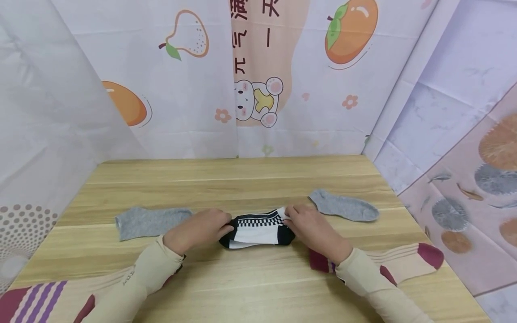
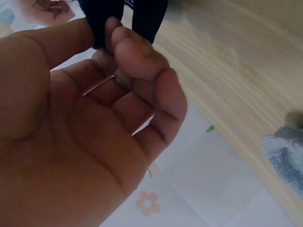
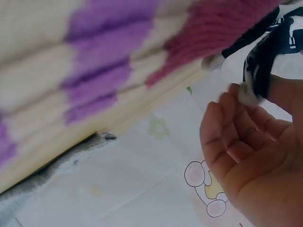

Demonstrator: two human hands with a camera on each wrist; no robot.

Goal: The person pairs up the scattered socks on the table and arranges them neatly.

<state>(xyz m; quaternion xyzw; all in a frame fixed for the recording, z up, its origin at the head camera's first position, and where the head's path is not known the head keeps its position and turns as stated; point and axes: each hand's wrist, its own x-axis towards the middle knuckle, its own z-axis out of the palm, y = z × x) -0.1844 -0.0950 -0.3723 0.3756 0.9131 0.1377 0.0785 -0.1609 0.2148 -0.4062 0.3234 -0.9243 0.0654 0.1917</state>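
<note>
You have both hands on the black-and-white sock point(image 1: 256, 234), which is stretched sideways between them in the middle of the wooden table point(image 1: 242, 289). Your left hand point(image 1: 202, 229) pinches its dark left end between thumb and fingertips — the left wrist view shows the black cloth caught there, hanging in two folds. Your right hand point(image 1: 310, 226) pinches the other end near the white edge, its fingers bent and the thumb against the cloth. The checked band runs along the upper part of the sock, with a plain white patch below it; I cannot tell whether its lower edge touches the table

Around your hands lie four more socks. One grey sock point(image 1: 149, 223) lies just beside your left hand, and another grey sock point(image 1: 347, 207) lies beyond your right hand, toward the right edge. A cream sock with maroon and purple point(image 1: 78, 290) lies at the near left, partly hidden by your left sleeve point(image 1: 155, 269); its match point(image 1: 408, 262) lies at the right, partly covered by your right sleeve point(image 1: 365, 273). Behind the table hangs a white cloth point(image 1: 181, 112) printed with fruit — and a small white cartoon animal point(image 1: 258, 103)
</note>
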